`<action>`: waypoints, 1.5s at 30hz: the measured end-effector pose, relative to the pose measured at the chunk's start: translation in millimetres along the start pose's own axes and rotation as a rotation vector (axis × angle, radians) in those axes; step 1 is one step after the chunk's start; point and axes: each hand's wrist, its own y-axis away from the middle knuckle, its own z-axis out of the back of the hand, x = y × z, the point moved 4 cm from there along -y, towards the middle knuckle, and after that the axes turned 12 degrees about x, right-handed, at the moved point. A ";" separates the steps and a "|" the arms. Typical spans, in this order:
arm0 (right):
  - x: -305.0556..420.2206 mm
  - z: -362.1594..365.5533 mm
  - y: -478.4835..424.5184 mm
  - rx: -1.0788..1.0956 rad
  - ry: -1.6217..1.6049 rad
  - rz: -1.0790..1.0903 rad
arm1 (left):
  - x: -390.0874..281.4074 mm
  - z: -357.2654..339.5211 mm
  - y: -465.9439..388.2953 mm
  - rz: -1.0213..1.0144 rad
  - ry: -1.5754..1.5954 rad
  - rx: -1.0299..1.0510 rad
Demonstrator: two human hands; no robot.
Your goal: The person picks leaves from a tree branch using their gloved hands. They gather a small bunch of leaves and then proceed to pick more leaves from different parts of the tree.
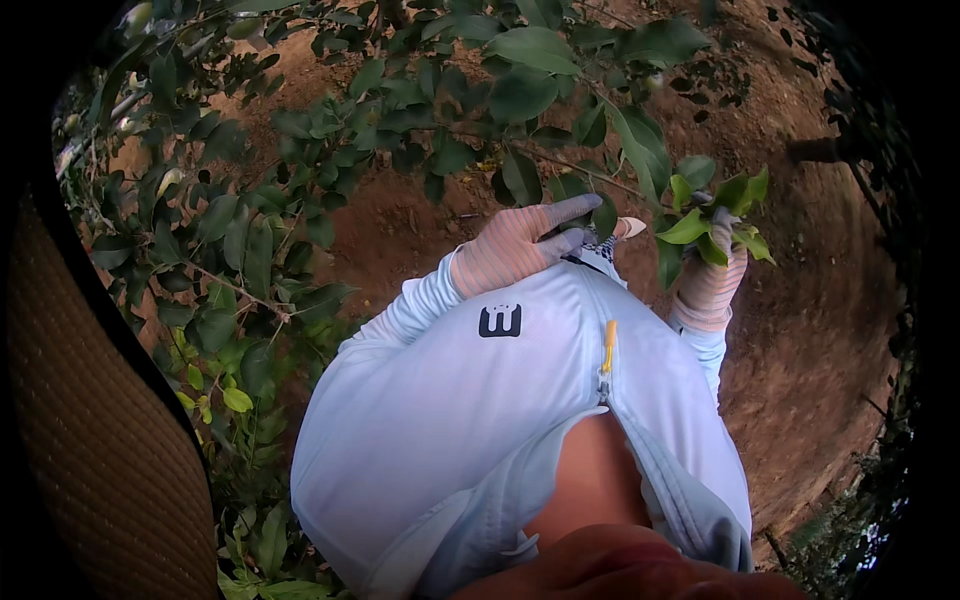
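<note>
My right hand [711, 283], in a striped glove with grey fingertips, grips the end of a leafy branch [615, 184]. Light green young leaves [686, 227] spread around its fingers and hide part of them. To the left, my left hand [504, 247] wears a matching glove and is beside the same branch, in front of my waist. Its index finger and thumb point right, with a gap between them. A dark green leaf [604, 217] hangs at these fingertips; whether they pinch it I cannot tell.
Dense leafy branches [255, 255] fill the left and top. Pale green fruits [171, 180] hang at the far left. Reddish-brown soil [817, 315] lies below. A brown woven brim [105, 420] blocks the left edge. A dark stub [816, 150] stands at right.
</note>
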 end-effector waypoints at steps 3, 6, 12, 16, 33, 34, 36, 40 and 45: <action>-8.4 1.9 2.8 -0.025 -0.002 0.012 | 2.0 -7.1 6.6 0.020 0.205 0.174; -2.0 -0.3 -0.2 0.004 -0.032 -0.081 | 2.8 -15.2 4.0 0.004 0.226 0.334; 10.9 -7.9 -1.6 0.059 -0.100 -0.109 | 6.2 -13.1 -4.7 -0.072 0.009 0.212; -7.1 2.4 -0.4 0.050 -0.106 -0.073 | 4.1 -1.6 -7.6 0.318 -0.156 0.086; -37.5 34.3 -3.9 0.120 0.586 0.271 | 1.7 -2.9 10.5 -0.013 -0.188 -0.029; -40.6 35.9 -3.5 0.102 0.465 0.180 | -6.0 1.6 12.9 0.201 0.200 -0.106; -40.6 34.5 -4.7 0.112 0.340 0.142 | -18.8 15.4 19.9 0.212 0.293 -0.250; -8.1 11.7 -0.5 0.199 -0.004 -0.049 | -21.6 39.4 30.4 -0.070 0.333 -0.572; 7.3 -5.1 7.2 0.209 -0.114 -0.077 | -23.4 62.1 29.8 -0.351 -0.460 -0.929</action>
